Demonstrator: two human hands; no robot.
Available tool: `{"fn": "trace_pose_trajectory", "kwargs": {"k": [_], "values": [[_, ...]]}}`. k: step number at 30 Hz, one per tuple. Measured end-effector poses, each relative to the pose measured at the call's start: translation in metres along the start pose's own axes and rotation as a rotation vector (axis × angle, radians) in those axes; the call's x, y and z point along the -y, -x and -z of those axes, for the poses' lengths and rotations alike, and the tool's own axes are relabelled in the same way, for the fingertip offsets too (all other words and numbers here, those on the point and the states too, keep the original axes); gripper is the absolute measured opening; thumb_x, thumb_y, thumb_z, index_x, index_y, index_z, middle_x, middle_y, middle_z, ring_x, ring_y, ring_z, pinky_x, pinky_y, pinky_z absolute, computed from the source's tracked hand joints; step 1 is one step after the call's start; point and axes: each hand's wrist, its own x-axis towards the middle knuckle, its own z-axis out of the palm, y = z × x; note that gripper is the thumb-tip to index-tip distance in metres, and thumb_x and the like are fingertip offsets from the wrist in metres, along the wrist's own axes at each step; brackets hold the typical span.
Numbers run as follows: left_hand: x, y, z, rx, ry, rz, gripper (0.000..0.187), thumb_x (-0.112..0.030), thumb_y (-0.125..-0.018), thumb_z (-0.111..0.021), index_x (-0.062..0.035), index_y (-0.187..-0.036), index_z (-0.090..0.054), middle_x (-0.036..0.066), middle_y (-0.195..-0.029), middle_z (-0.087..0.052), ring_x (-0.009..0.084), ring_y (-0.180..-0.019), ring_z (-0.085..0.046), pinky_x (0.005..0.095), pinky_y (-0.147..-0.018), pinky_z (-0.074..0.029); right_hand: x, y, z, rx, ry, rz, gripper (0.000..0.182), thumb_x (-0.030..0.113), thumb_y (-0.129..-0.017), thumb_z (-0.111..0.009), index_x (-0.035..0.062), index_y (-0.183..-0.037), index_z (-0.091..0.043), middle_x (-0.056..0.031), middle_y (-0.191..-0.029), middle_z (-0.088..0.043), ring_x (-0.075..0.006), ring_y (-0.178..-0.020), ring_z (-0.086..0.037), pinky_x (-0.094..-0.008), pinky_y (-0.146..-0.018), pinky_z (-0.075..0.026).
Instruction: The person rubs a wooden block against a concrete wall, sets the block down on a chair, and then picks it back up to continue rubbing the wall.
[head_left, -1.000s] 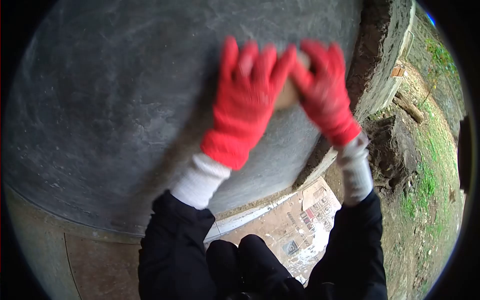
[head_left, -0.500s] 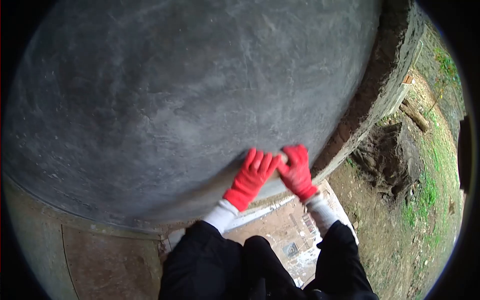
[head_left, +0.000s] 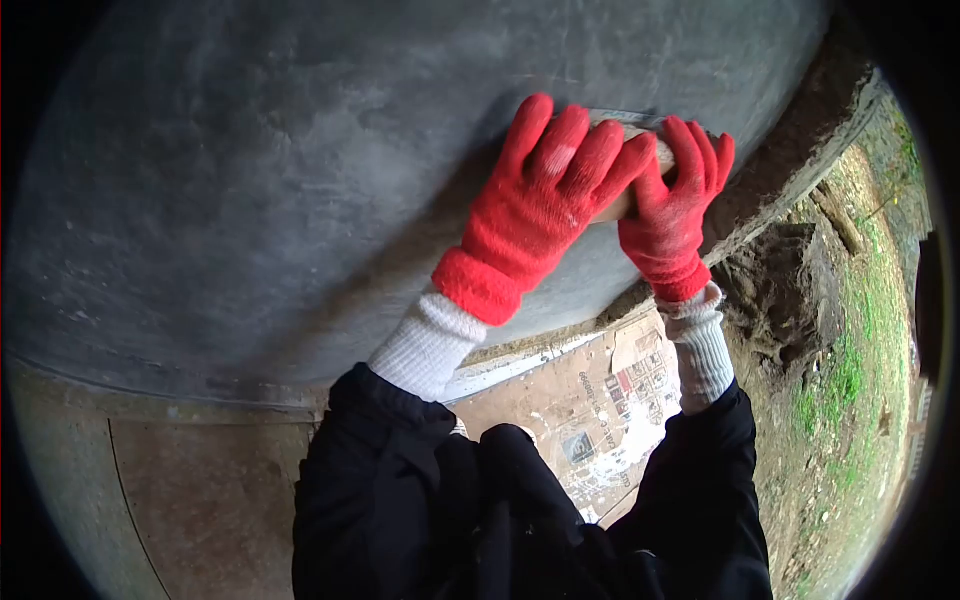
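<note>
Both hands, left hand & right hand, clamp a trowel flat vs grey plaster wall; smoothing pass, next needs even pressure.

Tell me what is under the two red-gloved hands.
Both the left hand and right hand press a pale block flat against the grey plastered wall. Only its top edge shows; the rest is covered by the gloves.
</note>
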Motion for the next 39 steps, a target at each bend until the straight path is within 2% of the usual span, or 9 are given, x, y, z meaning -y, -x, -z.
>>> {"fn": "trace_pose_trajectory", "kwargs": {"k": [7, 13, 16, 19, 21, 22, 26, 34, 39], "values": [[0.007, 0.002, -0.008, -0.076, 0.061, -0.093, 0.060, -0.011, -0.068, -0.074, -0.0223, -0.126, -0.062, -0.001, -0.124, -0.051, 0.0237, -0.120, -0.045, 0.0547, -0.108, -0.033, 0.002, 0.005, 0.000, -0.018, -0.011, -0.036, 0.054, 0.005, -0.063, -0.067, 0.0232, -0.113, -0.065, -0.0154, -0.125, -0.053, -0.0376, -0.114, -0.050, -0.0620, -0.100, -0.032], [0.013, 0.007, -0.006, 0.037, 0.052, -0.174, 0.049, -0.017, -0.078, -0.073, -0.0223, -0.126, -0.063, -0.001, -0.134, -0.045, 0.0236, -0.125, -0.043, 0.0604, -0.108, -0.031, 0.007, 0.013, -0.001, -0.005, -0.047, -0.133, 0.049, 0.017, -0.066, -0.074, 0.0267, -0.113, -0.061, -0.0147, -0.119, -0.054, -0.0380, -0.107, -0.053, -0.0635, -0.095, -0.038], [0.017, 0.000, 0.009, 0.176, 0.112, -0.226, 0.054, -0.018, -0.078, -0.072, -0.0226, -0.130, -0.060, -0.001, -0.136, -0.043, 0.0250, -0.129, -0.039, 0.0594, -0.109, -0.031, 0.020, 0.021, 0.004, 0.066, -0.088, -0.251, 0.046, 0.014, -0.068, -0.072, 0.0240, -0.111, -0.059, -0.0158, -0.121, -0.054, -0.0393, -0.111, -0.052, -0.0646, -0.100, -0.036], [0.027, -0.010, 0.018, 0.335, 0.165, -0.312, 0.063, -0.017, -0.084, -0.066, -0.0236, -0.144, -0.046, 0.005, -0.143, -0.035, 0.0281, -0.131, -0.036, 0.0524, -0.106, -0.037, 0.029, 0.007, 0.022, 0.223, -0.159, -0.372, 0.041, 0.014, -0.070, -0.072, 0.0210, -0.109, -0.059, -0.0174, -0.116, -0.056, -0.0409, -0.107, -0.055, -0.0635, -0.099, -0.038], [0.033, -0.021, 0.025, 0.455, 0.306, -0.276, 0.071, -0.022, -0.073, -0.074, -0.0230, -0.139, -0.049, 0.000, -0.137, -0.043, 0.0276, -0.133, -0.034, 0.0575, -0.111, -0.029, 0.033, -0.002, 0.032, 0.259, -0.150, -0.395, 0.040, 0.015, -0.071, -0.072, 0.0201, -0.109, -0.060, -0.0171, -0.114, -0.058, -0.0400, -0.106, -0.056, -0.0629, -0.099, -0.039], [0.035, -0.029, 0.029, 0.472, 0.300, -0.296, 0.057, -0.020, -0.085, -0.064, -0.0240, -0.139, -0.047, 0.002, -0.135, -0.040, 0.0264, -0.124, -0.040, 0.0476, -0.102, -0.038, 0.033, -0.007, 0.036, 0.284, -0.151, -0.431, 0.040, 0.017, -0.071, -0.072, 0.0199, -0.109, -0.059, -0.0162, -0.114, -0.059, -0.0387, -0.106, -0.057, -0.0617, -0.099, -0.039], [0.037, -0.037, 0.029, 0.521, 0.338, -0.357, 0.052, -0.020, -0.087, -0.063, -0.0261, -0.137, -0.048, 0.000, -0.130, -0.042, 0.0226, -0.116, -0.043, 0.0452, -0.096, -0.040, 0.038, -0.006, 0.036, 0.375, -0.216, -0.547, 0.034, 0.016, -0.071, -0.069, 0.0187, -0.103, -0.059, -0.0154, -0.116, -0.057, -0.0382, -0.111, -0.054, -0.0625, -0.103, -0.036], [0.037, -0.020, 0.022, 0.440, 0.234, -0.399, 0.063, -0.020, -0.088, -0.063, -0.0262, -0.147, -0.040, 0.000, -0.138, -0.037, 0.0243, -0.126, -0.038, 0.0468, -0.107, -0.034, 0.042, -0.009, 0.029, 0.259, -0.251, -0.590, 0.039, 0.013, -0.066, -0.069, 0.0183, -0.103, -0.055, -0.0155, -0.116, -0.056, -0.0391, -0.110, -0.053, -0.0622, -0.104, -0.036], [0.031, -0.017, 0.022, 0.489, 0.222, -0.364, 0.062, -0.020, -0.089, -0.062, -0.0260, -0.146, -0.041, 0.000, -0.141, -0.036, 0.0248, -0.128, -0.038, 0.0482, -0.110, -0.032, 0.039, -0.011, 0.032, 0.316, -0.264, -0.585, 0.034, 0.012, -0.068, -0.067, 0.0178, -0.100, -0.056, -0.0155, -0.116, -0.056, -0.0395, -0.110, -0.053, -0.0622, -0.103, -0.036]]}}
